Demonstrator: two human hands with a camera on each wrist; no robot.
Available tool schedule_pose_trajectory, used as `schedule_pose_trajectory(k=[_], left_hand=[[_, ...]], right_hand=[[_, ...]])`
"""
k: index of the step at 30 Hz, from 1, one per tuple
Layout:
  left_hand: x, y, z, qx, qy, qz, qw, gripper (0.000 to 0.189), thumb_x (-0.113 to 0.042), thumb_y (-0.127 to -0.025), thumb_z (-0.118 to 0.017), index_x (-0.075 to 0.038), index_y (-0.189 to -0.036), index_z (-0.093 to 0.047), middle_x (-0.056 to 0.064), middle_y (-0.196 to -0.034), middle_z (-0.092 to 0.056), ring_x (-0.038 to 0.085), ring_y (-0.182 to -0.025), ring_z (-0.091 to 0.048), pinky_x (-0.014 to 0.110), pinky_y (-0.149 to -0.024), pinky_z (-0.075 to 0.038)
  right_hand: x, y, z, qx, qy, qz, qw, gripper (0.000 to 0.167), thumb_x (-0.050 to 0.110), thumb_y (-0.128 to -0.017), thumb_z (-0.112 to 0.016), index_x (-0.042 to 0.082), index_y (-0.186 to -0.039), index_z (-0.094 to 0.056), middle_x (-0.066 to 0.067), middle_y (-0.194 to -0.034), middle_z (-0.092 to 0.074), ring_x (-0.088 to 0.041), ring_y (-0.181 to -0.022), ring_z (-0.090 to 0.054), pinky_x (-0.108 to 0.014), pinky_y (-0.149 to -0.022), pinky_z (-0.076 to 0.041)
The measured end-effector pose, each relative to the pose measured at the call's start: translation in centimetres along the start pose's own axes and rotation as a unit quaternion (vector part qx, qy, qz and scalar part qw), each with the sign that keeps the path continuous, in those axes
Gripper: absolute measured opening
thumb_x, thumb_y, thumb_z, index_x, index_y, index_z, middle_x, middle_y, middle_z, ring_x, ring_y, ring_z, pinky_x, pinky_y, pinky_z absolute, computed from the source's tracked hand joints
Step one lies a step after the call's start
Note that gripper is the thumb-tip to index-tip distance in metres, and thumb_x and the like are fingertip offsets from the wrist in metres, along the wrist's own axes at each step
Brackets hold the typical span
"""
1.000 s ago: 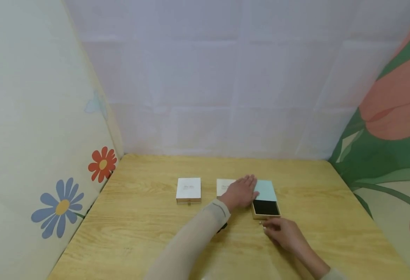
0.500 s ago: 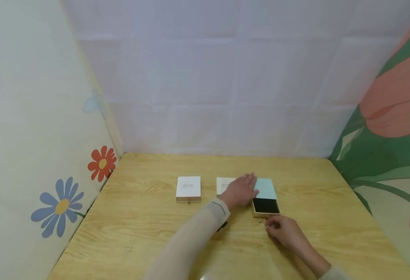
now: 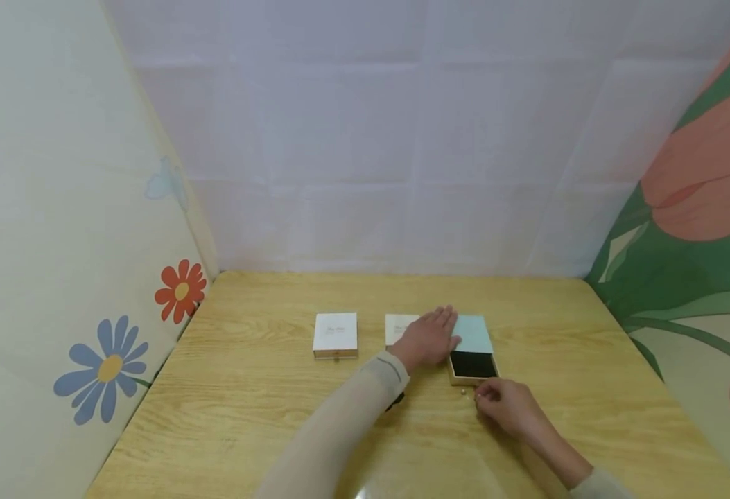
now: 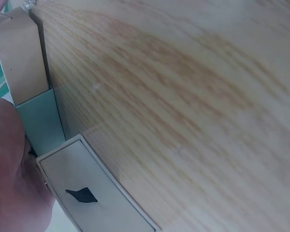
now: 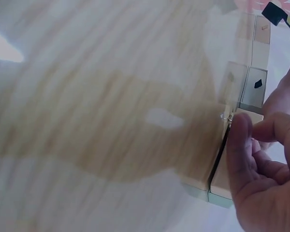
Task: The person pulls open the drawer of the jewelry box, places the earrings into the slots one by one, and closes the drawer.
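Observation:
My left hand point(image 3: 429, 341) lies flat, fingers straight, across the cream box point(image 3: 401, 324) and the edge of the mint box point(image 3: 472, 334). The mint box's drawer point(image 3: 473, 380) is pulled out toward me, with a black lining inside. Just in front of it, my right hand point(image 3: 509, 407) pinches a tiny earring between thumb and forefinger, mostly hidden by the fingers. A thin metal pin point(image 4: 5, 16) shows by those fingertips in the left wrist view. Another small shiny earring point(image 3: 463, 392) lies on the table beside them, sparkling point(image 5: 227, 117) in the right wrist view.
A closed white box point(image 3: 336, 334) with a small pull tab stands to the left on the wooden table point(image 3: 246, 402). The cream box's front carries a dark fabric tab point(image 4: 82, 195). Behind the table hangs a white cloth point(image 3: 340, 173); flowered panels stand at both sides.
My right hand has moved slightly right, away from the earring on the table, and the second earring has gone into its fingers. My left hand stays on the boxes.

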State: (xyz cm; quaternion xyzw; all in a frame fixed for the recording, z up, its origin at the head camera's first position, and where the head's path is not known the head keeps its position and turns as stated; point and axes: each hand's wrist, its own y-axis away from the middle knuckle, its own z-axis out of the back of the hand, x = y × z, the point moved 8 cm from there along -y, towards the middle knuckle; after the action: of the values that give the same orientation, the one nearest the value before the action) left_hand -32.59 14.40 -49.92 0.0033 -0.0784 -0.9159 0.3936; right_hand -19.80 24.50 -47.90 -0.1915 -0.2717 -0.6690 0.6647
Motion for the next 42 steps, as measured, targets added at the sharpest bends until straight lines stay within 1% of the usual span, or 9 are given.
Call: schedule_pose_trajectory(k=[4, 8, 14, 18, 23, 28, 32, 39, 42], left_hand=[[0.1, -0.1, -0.3, 0.003, 0.000, 0.002, 1.0000, 0.065, -0.050, -0.110, -0.014, -0.013, -0.164, -0.010, 0.003, -0.171, -0.010, 0.017, -0.157, -0.011, 0.027, -0.126, -0.013], [0.1, -0.1, -0.4, 0.003, 0.002, 0.002, 1.0000, 0.065, -0.049, -0.110, -0.014, -0.012, -0.164, -0.010, 0.003, -0.171, -0.009, 0.017, -0.157, -0.012, 0.027, -0.126, -0.014], [0.2, -0.1, -0.2, 0.002, 0.006, 0.005, 1.0000, 0.065, -0.050, -0.110, -0.015, -0.013, -0.164, -0.010, 0.003, -0.171, -0.010, 0.017, -0.156, -0.013, 0.027, -0.126, -0.014], [0.1, 0.1, -0.1, 0.003, 0.007, 0.004, 1.0000, 0.065, -0.049, -0.110, -0.015, -0.013, -0.164, -0.010, 0.003, -0.171, -0.010, 0.017, -0.156, -0.012, 0.027, -0.126, -0.014], [0.0, 0.2, 0.0, 0.007, 0.013, 0.007, 0.9999, 0.065, -0.050, -0.110, -0.015, -0.013, -0.164, -0.010, 0.002, -0.171, -0.008, 0.016, -0.157, -0.011, 0.027, -0.126, -0.013], [-0.1, 0.2, 0.2, 0.004, 0.012, 0.007, 0.9999, 0.065, -0.050, -0.110, -0.016, -0.013, -0.164, -0.010, 0.002, -0.171, -0.008, 0.017, -0.157, -0.011, 0.027, -0.126, -0.013], [0.0, 0.2, 0.4, 0.002, 0.007, 0.006, 1.0000, 0.065, -0.050, -0.110, -0.016, -0.014, -0.164, -0.010, 0.002, -0.171, -0.009, 0.017, -0.156, -0.012, 0.027, -0.126, -0.015], [-0.1, 0.5, 0.7, -0.002, 0.007, 0.000, 1.0000, 0.065, -0.048, -0.111, -0.016, -0.012, -0.164, -0.011, 0.004, -0.171, -0.011, 0.019, -0.156, -0.015, 0.028, -0.126, -0.016], [-0.2, 0.5, 0.6, -0.003, 0.007, 0.001, 1.0000, 0.065, -0.048, -0.111, -0.016, -0.011, -0.164, -0.012, 0.004, -0.171, -0.012, 0.019, -0.156, -0.016, 0.027, -0.126, -0.016]], right_hand=[[0.0, -0.3, 0.3, -0.003, -0.002, -0.006, 1.0000, 0.004, 0.010, -0.085, -0.072, 0.009, -0.089, -0.072, 0.004, -0.076, -0.066, -0.011, -0.069, -0.057, -0.024, -0.061, -0.048], [0.1, -0.6, 0.7, -0.007, -0.016, -0.015, 0.9997, 0.006, 0.009, -0.086, -0.070, 0.007, -0.091, -0.072, 0.003, -0.077, -0.067, -0.012, -0.068, -0.058, -0.024, -0.059, -0.048], [0.3, -1.0, 1.1, -0.005, -0.038, -0.022, 0.9990, 0.005, 0.009, -0.088, -0.070, 0.005, -0.091, -0.069, 0.001, -0.076, -0.067, -0.012, -0.066, -0.060, -0.024, -0.057, -0.050], [0.4, -1.5, 1.2, -0.009, -0.051, -0.018, 0.9985, 0.005, 0.008, -0.088, -0.069, 0.005, -0.092, -0.068, 0.001, -0.077, -0.068, -0.012, -0.065, -0.061, -0.024, -0.057, -0.052], [0.5, -2.2, 1.7, -0.035, -0.050, 0.009, 0.9981, 0.008, 0.010, -0.091, -0.070, 0.004, -0.095, -0.072, -0.003, -0.080, -0.072, -0.012, -0.066, -0.064, -0.024, -0.058, -0.053], [0.4, -3.0, 2.0, -0.058, -0.037, 0.029, 0.9972, 0.012, 0.014, -0.092, -0.073, 0.005, -0.098, -0.077, -0.008, -0.091, -0.076, -0.013, -0.076, -0.065, -0.026, -0.066, -0.053], [0.2, -3.3, 2.1, -0.064, -0.039, 0.030, 0.9967, 0.013, 0.013, -0.092, -0.073, 0.004, -0.100, -0.078, -0.011, -0.094, -0.076, -0.016, -0.079, -0.067, -0.027, -0.066, -0.054], [0.8, -3.9, 2.1, -0.068, -0.026, 0.043, 0.9964, 0.013, 0.016, -0.092, -0.074, 0.006, -0.099, -0.078, -0.011, -0.097, -0.076, -0.021, -0.085, -0.068, -0.040, -0.077, -0.058], [0.9, -4.1, 1.9, -0.068, -0.029, 0.049, 0.9961, 0.012, 0.015, -0.091, -0.074, 0.005, -0.097, -0.078, -0.010, -0.094, -0.075, -0.019, -0.083, -0.066, -0.037, -0.074, -0.057]])
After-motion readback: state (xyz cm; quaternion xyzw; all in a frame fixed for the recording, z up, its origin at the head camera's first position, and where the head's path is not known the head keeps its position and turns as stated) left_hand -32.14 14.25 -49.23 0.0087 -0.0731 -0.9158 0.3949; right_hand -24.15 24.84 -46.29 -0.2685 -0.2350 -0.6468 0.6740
